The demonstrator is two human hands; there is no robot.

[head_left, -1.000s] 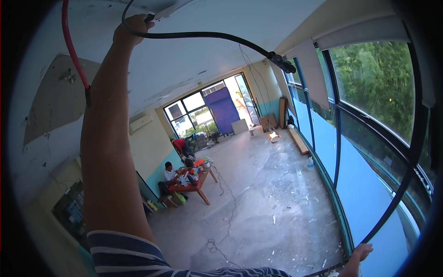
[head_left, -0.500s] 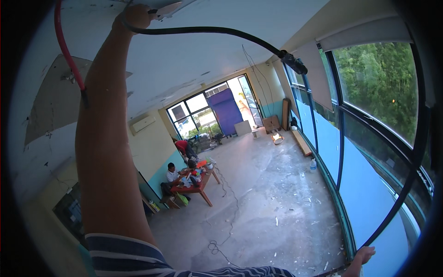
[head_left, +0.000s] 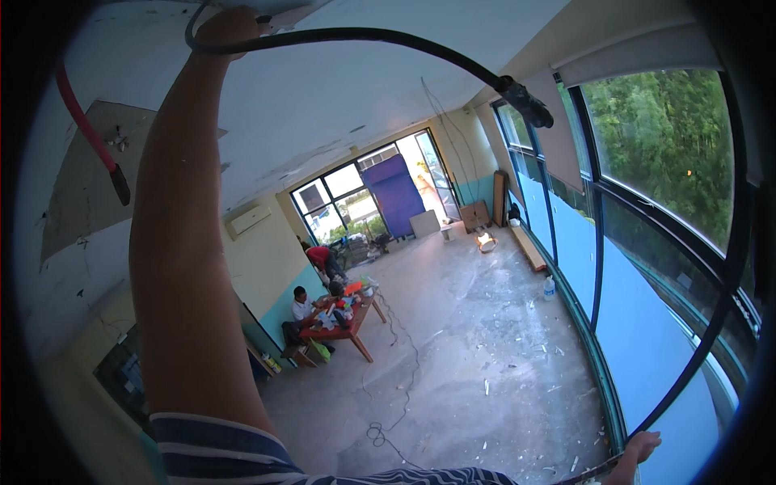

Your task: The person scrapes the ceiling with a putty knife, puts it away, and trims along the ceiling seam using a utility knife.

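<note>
1. The left hand (head_left: pixel 229 28) was raised high at the upper edge of the view, close to the white, patchy ceiling (head_left: pixel 347 85).
2. Its fingers were curled in around a small tool with a dark handle (head_left: pixel 263 19), beside which a pale, flat strip was seen; the fingertips were partly hidden.
3. The wrist was crossed in front by a thick black cable (head_left: pixel 364 34), bent in a loop beside the hand and carried rightward to a bulky, dark-wrapped end (head_left: pixel 529 105); whether the skin was touched could not be told.
4. To the left of the raised forearm, a red cable with a black tip (head_left: pixel 85 125) was seen hanging.
5. The right hand (head_left: pixel 643 446) was held low at the right, at the lower end of a dark, curved bar (head_left: pixel 687 368) before the windows. Its fingers were partly bent; whether anything was gripped could not be told.
6. Below, a reddish wooden table (head_left: pixel 353 326) was covered with mixed items, and a seated person in white (head_left: pixel 301 307) was seen beside it.
7. The grey floor (head_left: pixel 453 356) was strewn with pale scraps and crossed by a thin dark cord (head_left: pixel 413 356).
</note>
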